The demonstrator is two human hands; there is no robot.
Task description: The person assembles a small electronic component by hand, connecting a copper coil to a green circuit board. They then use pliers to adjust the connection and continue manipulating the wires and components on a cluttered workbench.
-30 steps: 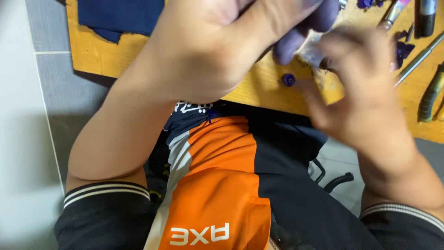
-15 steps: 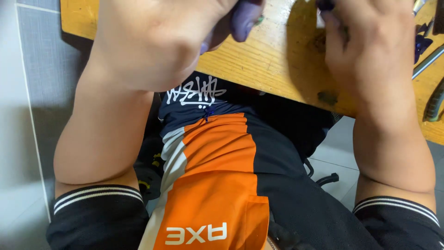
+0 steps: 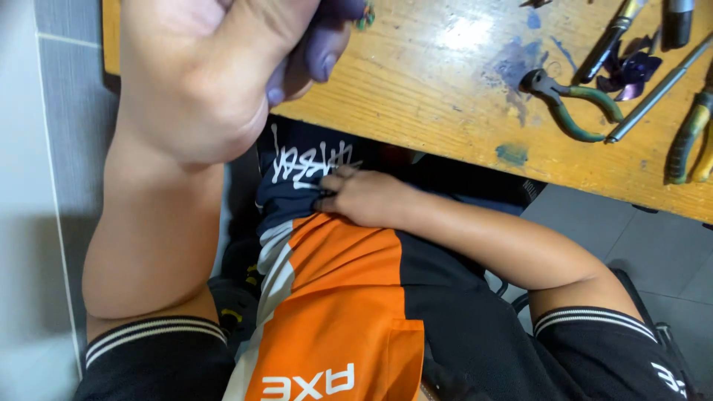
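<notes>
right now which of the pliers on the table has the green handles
The small pliers lying mid-table by the purple paint smear. The other pair, at the right edge, has yellow-and-dark handles.

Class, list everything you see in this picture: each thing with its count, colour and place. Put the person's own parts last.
Table: one, yellow wood with blue and purple stains, top.
Green pliers: one, dark jaws, table right of centre.
Yellow-green tool: one, table far right, partly cut off.
Metal rod: one, grey, slanted at upper right.
Pen-like tools: two, dark, top right.
Purple flower: one, shiny, upper right.
Floor: grey tiles, left and right.
Shirt: one, orange, black and white, centre.
Left hand: closed, fingertips stained purple, top left.
Right hand: on the shirt.
</notes>
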